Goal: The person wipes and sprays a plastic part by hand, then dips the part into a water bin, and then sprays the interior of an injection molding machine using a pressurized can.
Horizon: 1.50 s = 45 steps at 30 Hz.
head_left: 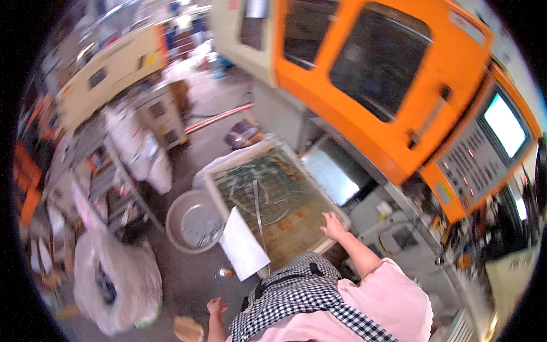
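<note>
My right hand [332,224], fingers apart and holding nothing I can see, is at the right rim of a large pale-rimmed tub [209,182]. The tub has murky greenish-brown liquid with thin strips and pieces in it. A white board or sheet [244,245] leans over its near-left corner. My left hand [216,306] hangs low at my left side, fingers loosely bent and apart, with nothing visible in it. A round grey basin [182,222] with small items inside stands left of the tub.
An orange machine [376,51] with a lit control panel [473,165] rises at right, above a metal chute [325,165]. At left are a metal rack [131,199], white sacks [137,148], a large plastic bag [91,268] and a cream machine [102,80]. A brown item [188,329] lies on the floor.
</note>
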Each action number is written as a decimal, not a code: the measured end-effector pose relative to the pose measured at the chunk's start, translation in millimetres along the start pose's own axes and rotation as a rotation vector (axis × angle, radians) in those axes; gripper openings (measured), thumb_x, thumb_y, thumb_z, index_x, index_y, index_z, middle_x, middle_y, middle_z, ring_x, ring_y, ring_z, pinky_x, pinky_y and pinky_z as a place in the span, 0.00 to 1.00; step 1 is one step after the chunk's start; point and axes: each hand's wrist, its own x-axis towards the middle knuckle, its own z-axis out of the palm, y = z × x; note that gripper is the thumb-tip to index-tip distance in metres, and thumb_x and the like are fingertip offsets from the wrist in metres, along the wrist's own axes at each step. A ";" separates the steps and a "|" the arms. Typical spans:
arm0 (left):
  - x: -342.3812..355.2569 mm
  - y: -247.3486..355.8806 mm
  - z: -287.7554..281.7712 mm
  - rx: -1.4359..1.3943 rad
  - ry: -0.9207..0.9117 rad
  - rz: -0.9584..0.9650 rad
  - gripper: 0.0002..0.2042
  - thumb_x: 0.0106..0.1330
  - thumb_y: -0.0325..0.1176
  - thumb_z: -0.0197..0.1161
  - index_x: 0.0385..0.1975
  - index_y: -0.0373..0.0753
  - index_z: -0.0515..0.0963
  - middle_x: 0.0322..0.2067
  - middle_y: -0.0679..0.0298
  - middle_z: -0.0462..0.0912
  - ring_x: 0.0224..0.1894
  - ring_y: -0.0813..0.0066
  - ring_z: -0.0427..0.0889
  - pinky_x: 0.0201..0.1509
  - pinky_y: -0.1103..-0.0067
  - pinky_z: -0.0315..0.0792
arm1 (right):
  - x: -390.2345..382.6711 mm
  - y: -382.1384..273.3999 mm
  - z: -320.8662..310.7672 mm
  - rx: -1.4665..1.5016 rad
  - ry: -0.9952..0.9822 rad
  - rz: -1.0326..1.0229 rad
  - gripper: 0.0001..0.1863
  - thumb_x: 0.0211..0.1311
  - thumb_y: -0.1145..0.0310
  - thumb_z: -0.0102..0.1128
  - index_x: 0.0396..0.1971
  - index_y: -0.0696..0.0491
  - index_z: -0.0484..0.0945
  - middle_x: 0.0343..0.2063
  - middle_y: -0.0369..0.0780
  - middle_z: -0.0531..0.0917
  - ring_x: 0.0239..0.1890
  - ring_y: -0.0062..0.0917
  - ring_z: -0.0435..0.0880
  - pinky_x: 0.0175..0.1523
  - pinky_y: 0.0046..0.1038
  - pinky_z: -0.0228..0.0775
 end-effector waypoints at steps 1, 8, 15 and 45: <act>2.8 4.8 10.5 0.032 -0.016 -0.013 0.09 0.60 0.32 0.60 0.32 0.33 0.71 0.20 0.57 0.75 0.18 0.66 0.77 0.16 0.71 0.74 | -4.2 11.9 -17.5 0.019 0.100 0.038 0.33 0.52 0.65 0.63 0.58 0.53 0.61 0.54 0.50 0.64 0.57 0.45 0.64 0.61 0.37 0.59; -9.2 37.7 112.6 0.130 -0.121 -0.107 0.11 0.60 0.30 0.58 0.38 0.32 0.68 0.20 0.55 0.74 0.19 0.62 0.78 0.21 0.68 0.76 | -29.2 83.3 -155.1 0.141 0.784 0.131 0.23 0.58 0.66 0.57 0.53 0.52 0.66 0.38 0.44 0.76 0.37 0.38 0.79 0.40 0.37 0.73; -23.5 64.6 236.1 0.304 -0.275 -0.017 0.15 0.59 0.31 0.60 0.43 0.32 0.68 0.26 0.52 0.76 0.22 0.60 0.80 0.22 0.70 0.78 | -46.3 182.3 -285.5 0.060 1.227 0.076 0.21 0.62 0.79 0.42 0.56 0.57 0.63 0.39 0.44 0.79 0.26 0.29 0.80 0.31 0.27 0.73; 56.5 50.4 276.4 0.784 -0.412 0.082 0.14 0.54 0.38 0.66 0.34 0.35 0.78 0.27 0.61 0.81 0.28 0.74 0.79 0.32 0.77 0.71 | -45.7 182.3 -408.4 -0.431 0.930 0.619 0.51 0.52 0.62 0.61 0.66 0.58 0.32 0.14 0.46 0.79 0.16 0.38 0.79 0.22 0.35 0.73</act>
